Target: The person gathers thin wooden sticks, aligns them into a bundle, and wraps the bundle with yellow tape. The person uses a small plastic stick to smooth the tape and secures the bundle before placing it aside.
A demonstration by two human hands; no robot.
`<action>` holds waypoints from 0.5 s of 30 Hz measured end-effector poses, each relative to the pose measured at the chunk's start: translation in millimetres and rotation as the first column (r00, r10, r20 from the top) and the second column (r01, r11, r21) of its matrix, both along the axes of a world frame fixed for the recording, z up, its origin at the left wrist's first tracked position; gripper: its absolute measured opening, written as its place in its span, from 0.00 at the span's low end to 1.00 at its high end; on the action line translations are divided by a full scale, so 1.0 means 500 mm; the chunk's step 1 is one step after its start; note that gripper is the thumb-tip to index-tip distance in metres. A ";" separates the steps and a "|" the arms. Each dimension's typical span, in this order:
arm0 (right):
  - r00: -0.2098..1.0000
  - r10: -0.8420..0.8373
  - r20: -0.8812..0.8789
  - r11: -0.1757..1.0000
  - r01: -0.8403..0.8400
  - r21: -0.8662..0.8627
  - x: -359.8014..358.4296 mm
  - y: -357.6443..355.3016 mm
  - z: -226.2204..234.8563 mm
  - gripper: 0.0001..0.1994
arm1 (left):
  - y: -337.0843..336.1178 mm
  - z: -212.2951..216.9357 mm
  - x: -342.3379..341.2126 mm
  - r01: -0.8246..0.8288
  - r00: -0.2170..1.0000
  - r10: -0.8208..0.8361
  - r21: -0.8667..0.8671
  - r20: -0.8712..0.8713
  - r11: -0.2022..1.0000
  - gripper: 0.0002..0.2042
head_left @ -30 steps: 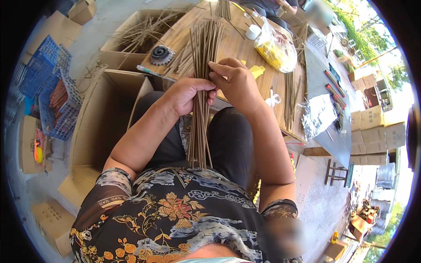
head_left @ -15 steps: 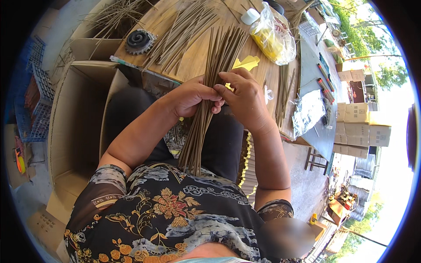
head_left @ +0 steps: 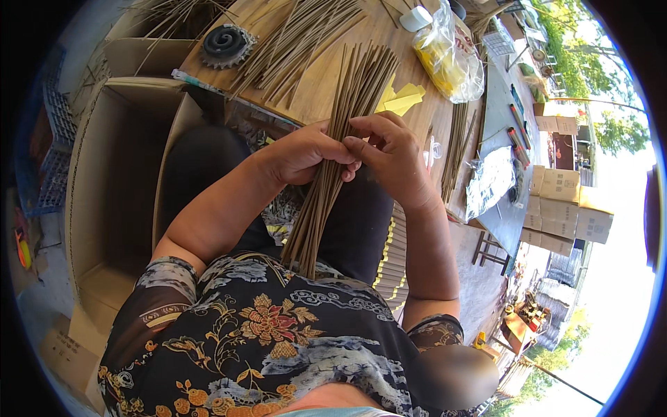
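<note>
A long bundle of thin brown incense sticks [head_left: 308, 222] stands slanted in front of me, its lower ends near my lap and its upper ends fanned over the table edge. My left hand [head_left: 306, 153] is closed around its middle, thumb across the front. From the right side, my right hand [head_left: 389, 153] rests its index fingertip and thumb against the bundle, close to my left thumb. Whether anything small is pinched there is hidden. Just behind that hand lie folded yellow paper pieces [head_left: 403, 99] on the wooden table [head_left: 295, 104].
More loose sticks [head_left: 306, 42] and a black coiled disc with a toothed rim [head_left: 226, 46] lie on the table. A clear bag with yellow contents [head_left: 450, 62] is farther right. At my left stands an open cardboard box [head_left: 114, 187]; blue crates [head_left: 55, 146] are beyond it.
The view has shifted slightly, so the table things appear farther right. Both hands stay at the bundle's middle; the yellow bit seen under my right fingers no longer shows.
</note>
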State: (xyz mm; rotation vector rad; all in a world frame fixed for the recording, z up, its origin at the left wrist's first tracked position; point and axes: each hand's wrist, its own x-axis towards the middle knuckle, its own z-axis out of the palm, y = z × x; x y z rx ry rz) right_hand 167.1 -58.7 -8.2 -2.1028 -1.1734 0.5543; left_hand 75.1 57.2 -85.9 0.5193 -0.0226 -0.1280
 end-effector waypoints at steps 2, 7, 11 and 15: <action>0.998 -0.026 -0.053 1.000 0.026 0.002 0.005 0.006 -0.007 0.10 | 0.002 0.002 0.000 0.001 1.000 -0.001 0.002 0.014 1.000 0.11; 0.873 -0.142 -0.466 0.989 0.148 -0.024 0.007 0.023 0.020 0.06 | 0.002 0.002 -0.006 -0.032 0.999 0.034 -0.090 0.018 0.995 0.10; 0.810 -0.176 -0.559 0.968 0.244 0.050 0.013 0.022 0.056 0.06 | 0.012 0.012 -0.011 -0.079 0.995 0.069 -0.145 -0.078 0.986 0.10; 0.891 -0.240 -0.386 0.889 0.361 0.282 0.048 0.023 0.155 0.05 | 0.015 -0.020 0.000 -0.114 0.990 0.095 -0.182 -0.109 0.977 0.07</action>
